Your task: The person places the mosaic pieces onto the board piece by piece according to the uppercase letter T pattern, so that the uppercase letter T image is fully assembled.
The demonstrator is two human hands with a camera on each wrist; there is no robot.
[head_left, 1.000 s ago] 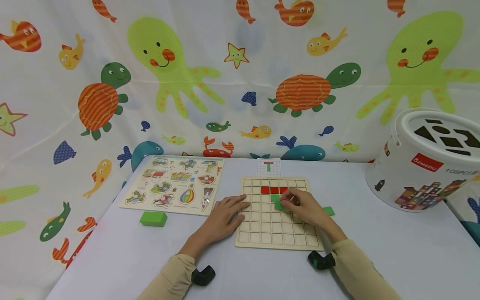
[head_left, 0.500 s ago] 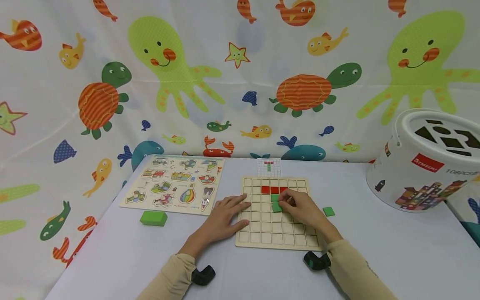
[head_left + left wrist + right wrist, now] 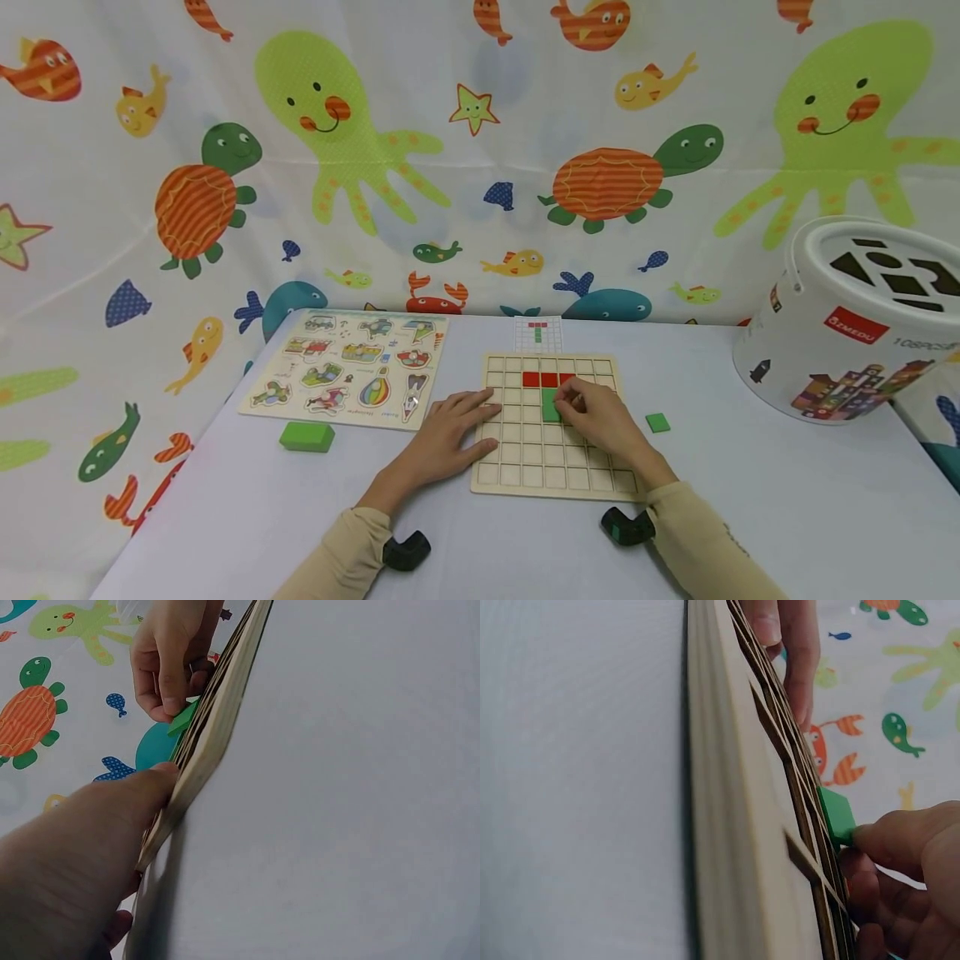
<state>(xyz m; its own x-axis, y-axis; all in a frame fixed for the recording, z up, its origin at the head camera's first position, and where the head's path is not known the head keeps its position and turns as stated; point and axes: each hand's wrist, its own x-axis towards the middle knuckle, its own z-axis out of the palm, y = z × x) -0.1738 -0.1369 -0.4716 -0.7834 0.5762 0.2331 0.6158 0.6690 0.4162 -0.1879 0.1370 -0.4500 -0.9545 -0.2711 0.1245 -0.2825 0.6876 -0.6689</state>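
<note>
A square wooden grid board [image 3: 525, 479] lies on the white table. A row of red tiles [image 3: 531, 380] sits in its upper cells, and a green tile lies in the cell below the row's middle. My right hand [image 3: 603, 418] pinches another green tile [image 3: 836, 814] between thumb and fingertips. That tile stands tilted at the cell just below, as both wrist views show. My left hand [image 3: 450, 433] rests along the board's left edge with fingers spread and extended, the thumb [image 3: 163, 774] touching the rim. The right hand hides part of the board.
Right of the board lies a loose green tile [image 3: 657, 422]. A pattern card [image 3: 551, 335] lies behind it. To the left are a picture puzzle board [image 3: 288, 410] and a green block [image 3: 307, 437]. A white bucket [image 3: 806, 333] stands at the right.
My right hand has shifted slightly left, and the pinched green tile has come into line beneath the other green one. More of the loose tile shows. My left hand stays in place.
</note>
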